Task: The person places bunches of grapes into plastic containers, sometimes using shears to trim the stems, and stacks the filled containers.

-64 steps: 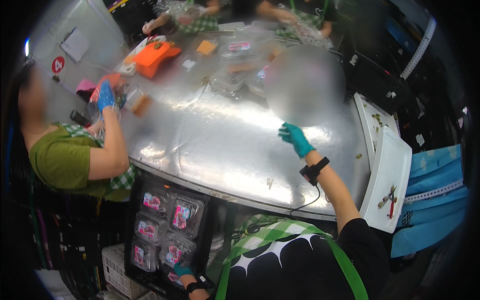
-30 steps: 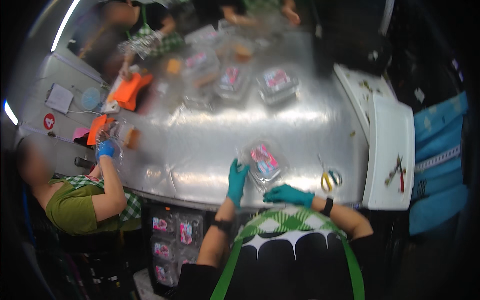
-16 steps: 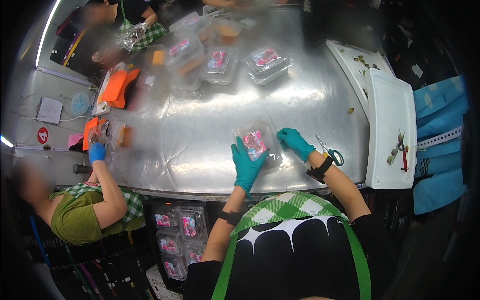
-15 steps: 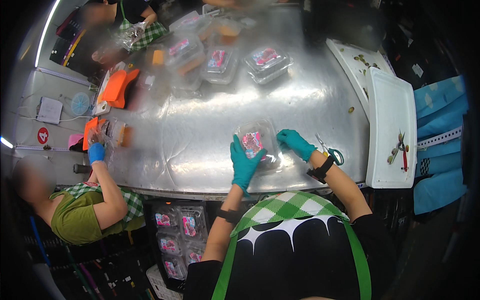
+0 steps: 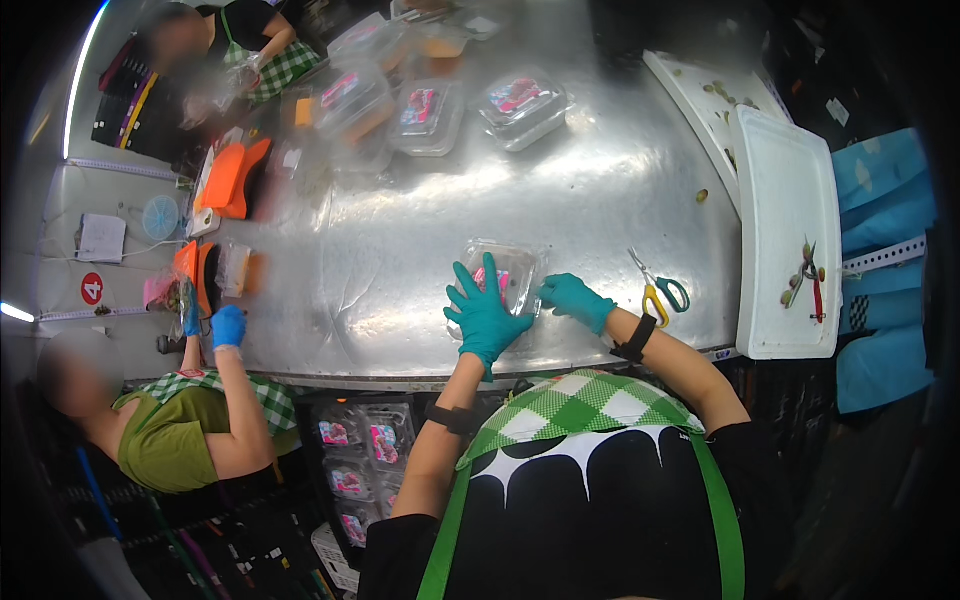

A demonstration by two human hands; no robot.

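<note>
Two teal-gloved hands on one box! The left hand (image 5: 485,315) lies palm down with its fingers fanned wide, pressing over the label and near side of a clear plastic clamshell (image 5: 516,272). The right hand (image 5: 578,300) comes in at the box's right edge, fingers curled close together; whether they pinch the rim or only touch it, I can't tell. The clamshell sits flat on the steel table (image 5: 400,290), right in front of the apron (image 5: 575,405).

Here's the danger: thin plastic under a spread palm. Lean too hard in the middle and the lid could buckle, or the label could crease. Push with the left while the right bears unevenly, and the box might skid on that slick metal.

Just right of the right hand lie scissors (image 5: 651,279), blades pointing away from the wearer; a sweeping wrist could knock them. Further right, a white tray (image 5: 785,190) carries a red-handled tool (image 5: 818,297), and one loose green fruit (image 5: 702,196) lies on the steel. Across the table, another labelled clamshell (image 5: 520,108) waits, and off to the left, a co-worker's blue glove (image 5: 229,326) is raised beside the edge.
</note>
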